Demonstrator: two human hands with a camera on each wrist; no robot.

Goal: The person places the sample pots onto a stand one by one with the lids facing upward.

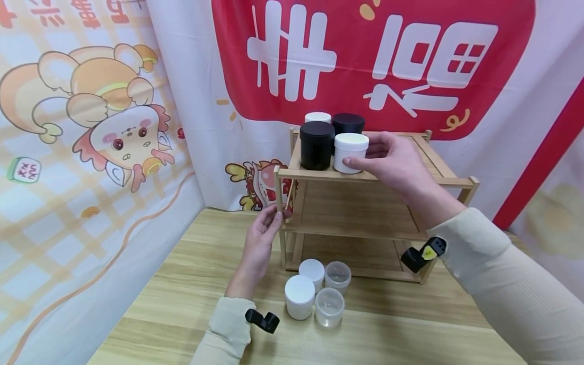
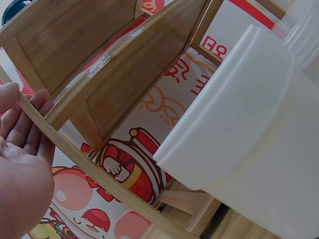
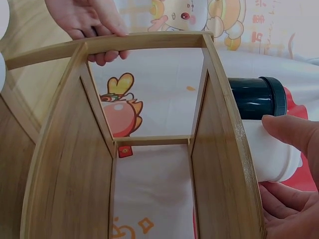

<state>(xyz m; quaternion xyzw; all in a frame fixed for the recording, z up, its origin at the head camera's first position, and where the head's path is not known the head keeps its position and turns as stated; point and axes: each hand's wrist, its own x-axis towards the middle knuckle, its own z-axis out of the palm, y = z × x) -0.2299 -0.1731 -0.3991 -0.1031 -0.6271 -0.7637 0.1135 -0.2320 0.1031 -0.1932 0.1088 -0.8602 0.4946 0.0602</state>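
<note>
On the top tier of a wooden rack (image 1: 365,205), my right hand (image 1: 396,161) grips a white lidded jar (image 1: 350,153) between thumb and fingers, at the tier's front edge. A black jar (image 1: 317,147) stands just left of it. Behind these two are another black jar (image 1: 348,121) and a second white jar (image 1: 318,117), mostly hidden. Lower down, my left hand (image 1: 258,241) holds the rack's front left post (image 1: 283,243); the left wrist view has the thumb on one side of this post (image 2: 37,115) and the fingers (image 2: 31,130) on the other.
Before the rack, on the wood-grain table (image 1: 182,299), stand two white lidded jars (image 1: 299,296) and two clear cups (image 1: 329,307), close together. The rack's middle tier (image 1: 356,210) and bottom tier (image 1: 351,253) lie below. Printed cloth (image 1: 182,101) hangs behind and at left.
</note>
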